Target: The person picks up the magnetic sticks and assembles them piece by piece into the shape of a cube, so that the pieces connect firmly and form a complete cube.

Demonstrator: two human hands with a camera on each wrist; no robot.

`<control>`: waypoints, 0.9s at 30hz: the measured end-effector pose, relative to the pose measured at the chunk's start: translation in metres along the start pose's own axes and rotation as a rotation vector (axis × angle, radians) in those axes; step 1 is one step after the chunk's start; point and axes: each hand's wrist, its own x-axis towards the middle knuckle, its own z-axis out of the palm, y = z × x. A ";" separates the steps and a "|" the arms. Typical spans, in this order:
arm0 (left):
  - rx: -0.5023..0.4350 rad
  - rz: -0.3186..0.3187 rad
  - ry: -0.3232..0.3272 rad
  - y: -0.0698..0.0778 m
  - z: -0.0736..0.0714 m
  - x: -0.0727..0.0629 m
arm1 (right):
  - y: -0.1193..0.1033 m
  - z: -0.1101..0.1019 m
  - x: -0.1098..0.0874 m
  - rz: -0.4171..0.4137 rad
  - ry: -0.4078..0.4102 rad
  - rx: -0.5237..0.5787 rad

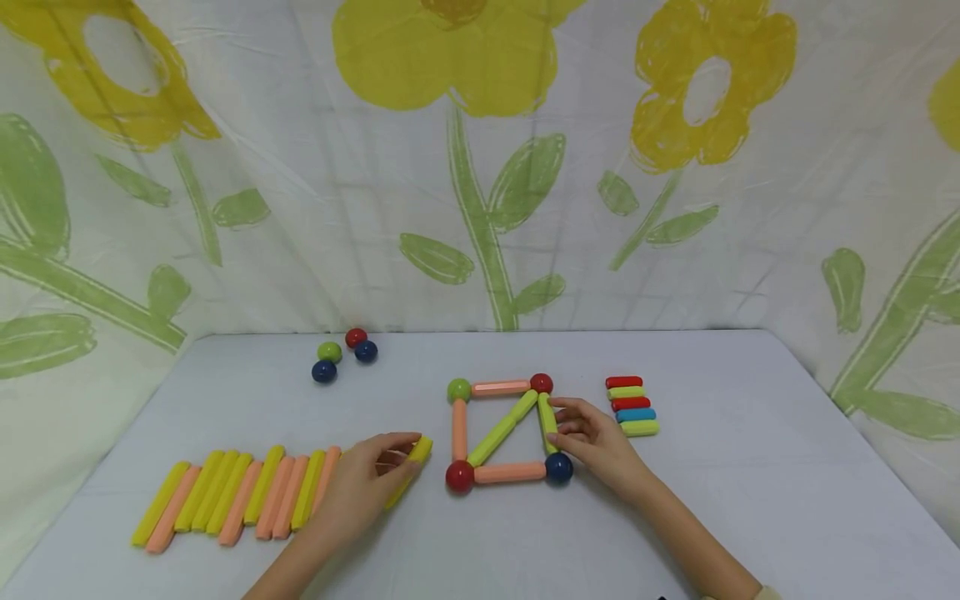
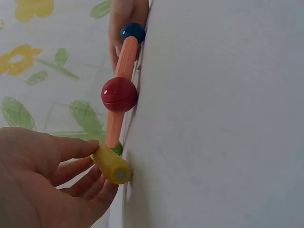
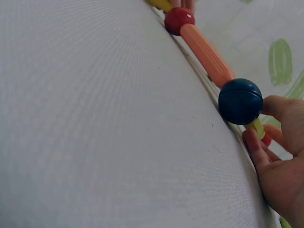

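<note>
The yellow rod [image 2: 111, 164] is pinched between the thumb and fingers of the left hand [image 1: 367, 479], just beside the lower red ball [image 1: 460, 477] but not touching it; the right hand [image 1: 600, 437] curves its thumb and fingers around the right-hand lime rod [image 1: 547, 423], pinching it above the navy ball [image 1: 558, 467]; both belong with the four-sided frame of rods and balls in the middle of the tabletop [image 1: 750, 500]. The joints are likely the weak point: a sideways tug by the right hand could pull its rod off the upper red ball [image 1: 541, 383], and a bump from the yellow rod could roll the lower red ball, skewing the lime diagonal [image 1: 495, 438]; the pale disc on the yellow rod's end may be a magnet, so it could snap on early or askew. Leftward, room is tight, the row of yellow and pink rods [image 1: 264, 486] lying beside the left hand; rightward, the short rods [image 1: 631, 403] sit near the right hand, with wider space beyond; the loose balls [image 1: 329, 352] lie near the back edge, where a knock could send them rolling.
</note>
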 end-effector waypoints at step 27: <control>-0.315 0.165 0.287 0.058 0.019 0.082 | 0.001 -0.001 0.001 0.000 0.000 0.008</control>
